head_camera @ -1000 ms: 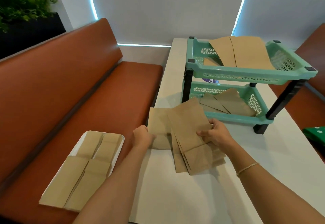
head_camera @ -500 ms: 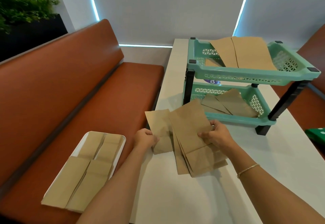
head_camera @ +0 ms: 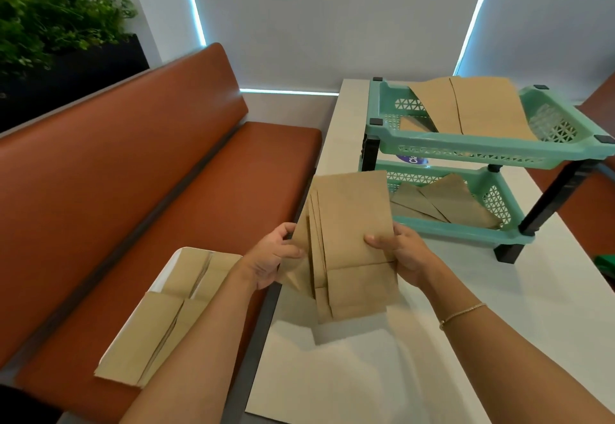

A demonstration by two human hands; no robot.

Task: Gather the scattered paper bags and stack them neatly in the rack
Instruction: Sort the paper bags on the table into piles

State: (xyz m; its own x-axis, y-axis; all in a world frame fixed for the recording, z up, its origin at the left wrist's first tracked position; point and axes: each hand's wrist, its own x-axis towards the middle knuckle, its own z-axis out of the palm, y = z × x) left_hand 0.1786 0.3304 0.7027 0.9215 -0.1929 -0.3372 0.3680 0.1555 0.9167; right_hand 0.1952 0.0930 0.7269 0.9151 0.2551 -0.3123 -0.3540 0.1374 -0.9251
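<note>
Both hands hold one fanned sheaf of brown paper bags (head_camera: 352, 243) lifted off the white tabletop (head_camera: 466, 340), its shadow lying on the surface beneath. The left hand (head_camera: 269, 260) grips the sheaf's left edge at about 9 o'clock, thumb curled over the front and fingers tucked behind. The right hand (head_camera: 404, 253) clamps the right edge at about 3 o'clock, thumb pressed flat on the top bag, the other fingers wrapped behind. The hands sit apart, the width of the bags between them. The bags stand roughly upright, tops toward 12 o'clock, edges staggered on the left side. At 1 o'clock from the sheaf stands the teal two-tier rack (head_camera: 466, 150) on the tabletop; its upper tray carries loose bags (head_camera: 472, 107) leaning across it, and its lower tray holds more bags (head_camera: 439, 200) lying askew. At 8 o'clock, on the rust-coloured bench seat (head_camera: 186, 210), a white tray (head_camera: 173, 263) carries another pile of bags (head_camera: 159, 320), partly hidden by the left forearm. A thin bracelet (head_camera: 461, 314) circles the right wrist.
</note>
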